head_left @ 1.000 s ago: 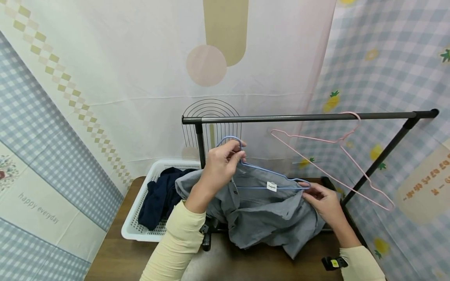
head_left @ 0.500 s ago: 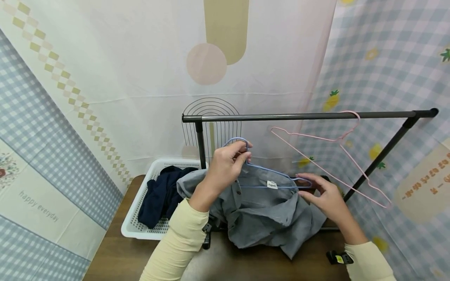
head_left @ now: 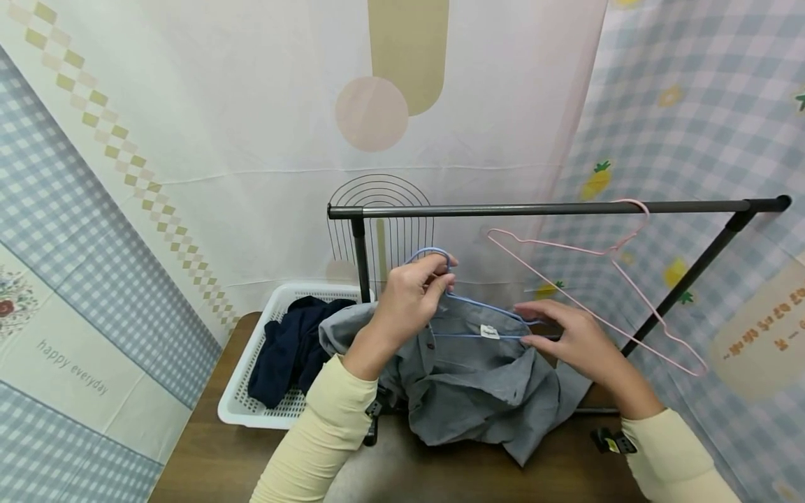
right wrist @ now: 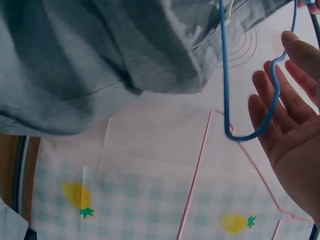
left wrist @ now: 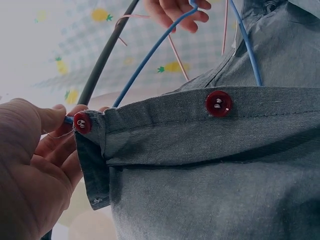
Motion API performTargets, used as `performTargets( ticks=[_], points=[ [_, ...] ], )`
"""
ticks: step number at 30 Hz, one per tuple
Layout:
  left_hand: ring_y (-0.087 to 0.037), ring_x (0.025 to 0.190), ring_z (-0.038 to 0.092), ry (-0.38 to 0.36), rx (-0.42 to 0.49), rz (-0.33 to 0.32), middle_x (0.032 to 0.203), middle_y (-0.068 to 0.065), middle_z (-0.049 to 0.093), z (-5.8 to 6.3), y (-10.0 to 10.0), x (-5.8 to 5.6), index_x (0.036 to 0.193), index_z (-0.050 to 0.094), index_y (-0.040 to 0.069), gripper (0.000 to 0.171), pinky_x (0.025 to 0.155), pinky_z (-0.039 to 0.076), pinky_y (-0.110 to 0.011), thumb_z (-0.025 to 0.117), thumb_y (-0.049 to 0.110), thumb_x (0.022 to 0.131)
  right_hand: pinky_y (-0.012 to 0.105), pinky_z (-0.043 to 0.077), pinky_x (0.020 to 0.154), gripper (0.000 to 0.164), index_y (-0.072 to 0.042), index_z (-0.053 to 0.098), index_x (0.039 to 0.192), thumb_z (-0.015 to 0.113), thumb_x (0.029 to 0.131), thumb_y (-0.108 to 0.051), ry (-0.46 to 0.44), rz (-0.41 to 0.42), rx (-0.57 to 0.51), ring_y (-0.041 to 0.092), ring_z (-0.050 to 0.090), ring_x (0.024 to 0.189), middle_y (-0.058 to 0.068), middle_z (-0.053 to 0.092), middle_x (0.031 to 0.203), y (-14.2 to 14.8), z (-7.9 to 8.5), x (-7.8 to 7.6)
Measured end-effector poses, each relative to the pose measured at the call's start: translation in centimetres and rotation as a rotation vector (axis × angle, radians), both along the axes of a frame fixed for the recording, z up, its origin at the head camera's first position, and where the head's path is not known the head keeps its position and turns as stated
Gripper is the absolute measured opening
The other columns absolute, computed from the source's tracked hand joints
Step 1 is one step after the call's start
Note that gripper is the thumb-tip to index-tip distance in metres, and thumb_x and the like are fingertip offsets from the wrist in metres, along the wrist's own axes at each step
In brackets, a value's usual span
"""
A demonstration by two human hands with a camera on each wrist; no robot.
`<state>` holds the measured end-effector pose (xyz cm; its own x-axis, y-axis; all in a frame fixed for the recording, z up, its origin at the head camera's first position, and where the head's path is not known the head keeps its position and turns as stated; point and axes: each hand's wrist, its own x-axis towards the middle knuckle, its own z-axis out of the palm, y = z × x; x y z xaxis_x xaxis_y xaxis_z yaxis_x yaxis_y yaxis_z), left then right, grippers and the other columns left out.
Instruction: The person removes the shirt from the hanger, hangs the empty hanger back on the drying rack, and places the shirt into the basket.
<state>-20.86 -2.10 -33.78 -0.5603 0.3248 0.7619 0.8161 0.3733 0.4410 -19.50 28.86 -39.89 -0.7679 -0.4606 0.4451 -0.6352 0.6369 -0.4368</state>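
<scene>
My left hand [head_left: 411, 290] pinches the blue hanger [head_left: 481, 304] at its neck, just below the hook. Over the hanger's left part hangs a grey shirt [head_left: 472, 405], its white label showing inside the collar. Red buttons [left wrist: 219, 103] line the shirt's placket in the left wrist view. Around the bare right end of the hanger is my right hand [head_left: 575, 339], fingers above and thumb below with a gap between them. In the right wrist view, the hanger's curved end [right wrist: 245, 136] passes in front of those fingers, outside the shirt.
A black rack's rail [head_left: 478, 210] runs behind the hands, with a pink hanger [head_left: 560, 244] hooked on its right part. At left, a white basket [head_left: 242, 412] holds dark blue clothing [head_left: 292, 349]. Everything stands on a brown wooden table [head_left: 189, 461].
My left hand and the blue hanger have shifted slightly right. My right hand has loosened its pinch on the hanger's end and slid left along it.
</scene>
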Motion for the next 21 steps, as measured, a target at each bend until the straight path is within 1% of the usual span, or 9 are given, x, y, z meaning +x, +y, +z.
performTargets(
  ticks=[3, 5, 8, 10, 12, 17, 21],
  points=[
    [-0.014, 0.08, 0.071, 0.008, 0.0, -0.005, 0.091, -0.008, 0.072, 0.0, 0.1, 0.0, 0.111, 0.07, 0.001, 0.012, 0.067, 0.054, -0.018, 0.065, 0.004, 0.1, 0.023, 0.059, 0.08, 0.051, -0.015, 0.07, 0.13, 0.087, 0.083, -0.01, -0.031, 0.026, 0.049, 0.018, 0.073, 0.103, 0.001, 0.074, 0.121, -0.3, 0.4, -0.4],
    [-0.014, 0.08, 0.07, 0.012, 0.0, -0.012, 0.091, -0.008, 0.072, 0.0, 0.3, 0.1, 0.111, 0.07, 0.001, 0.012, 0.066, 0.053, -0.017, 0.065, 0.003, 0.1, 0.028, 0.061, 0.077, 0.048, -0.012, 0.07, 0.129, 0.086, 0.084, -0.01, -0.045, 0.046, 0.087, 0.019, 0.073, 0.099, 0.002, 0.075, 0.116, -0.5, 0.4, -0.7],
    [-0.014, 0.08, 0.071, 0.018, -0.007, -0.02, 0.093, -0.008, 0.072, -0.1, 0.5, 0.1, 0.112, 0.07, 0.001, 0.013, 0.065, 0.053, -0.016, 0.065, 0.003, 0.1, 0.032, 0.061, 0.072, 0.044, -0.01, 0.069, 0.128, 0.084, 0.086, -0.011, -0.079, 0.071, 0.152, 0.016, 0.072, 0.09, 0.002, 0.075, 0.11, -0.7, 0.3, -1.0],
    [-0.015, 0.08, 0.071, 0.019, -0.011, -0.025, 0.093, -0.009, 0.073, -0.1, 0.6, 0.2, 0.113, 0.07, 0.001, 0.014, 0.067, 0.053, -0.015, 0.065, 0.003, 0.1, 0.033, 0.059, 0.069, 0.042, -0.009, 0.068, 0.127, 0.083, 0.087, -0.011, -0.089, 0.077, 0.196, 0.013, 0.071, 0.086, 0.001, 0.075, 0.106, -0.8, 0.1, -1.1],
    [-0.015, 0.081, 0.072, 0.016, -0.01, -0.027, 0.094, -0.009, 0.073, 0.0, 0.7, 0.2, 0.113, 0.07, 0.001, 0.014, 0.068, 0.054, -0.015, 0.065, 0.003, 0.1, 0.031, 0.059, 0.068, 0.039, -0.01, 0.068, 0.124, 0.083, 0.087, -0.01, -0.1, 0.081, 0.218, 0.01, 0.069, 0.084, -0.001, 0.074, 0.104, -1.0, -0.2, -1.1],
    [-0.015, 0.082, 0.074, 0.004, -0.013, -0.033, 0.095, -0.009, 0.074, 0.2, 0.9, 0.4, 0.113, 0.07, 0.001, 0.013, 0.071, 0.055, -0.014, 0.065, 0.003, 0.1, 0.024, 0.058, 0.066, 0.036, -0.01, 0.069, 0.119, 0.083, 0.086, -0.008, -0.106, 0.079, 0.232, 0.003, 0.068, 0.08, -0.008, 0.072, 0.095, -1.3, -0.8, -1.0],
    [-0.015, 0.084, 0.075, 0.002, -0.017, -0.04, 0.097, -0.01, 0.074, 0.2, 1.0, 0.5, 0.113, 0.07, 0.001, 0.013, 0.075, 0.055, -0.013, 0.065, 0.003, 0.1, 0.023, 0.056, 0.065, 0.037, -0.009, 0.068, 0.12, 0.083, 0.087, -0.008, -0.128, 0.067, 0.248, -0.001, 0.065, 0.078, -0.01, 0.07, 0.094, -1.6, -0.9, -0.9]
  ],
)
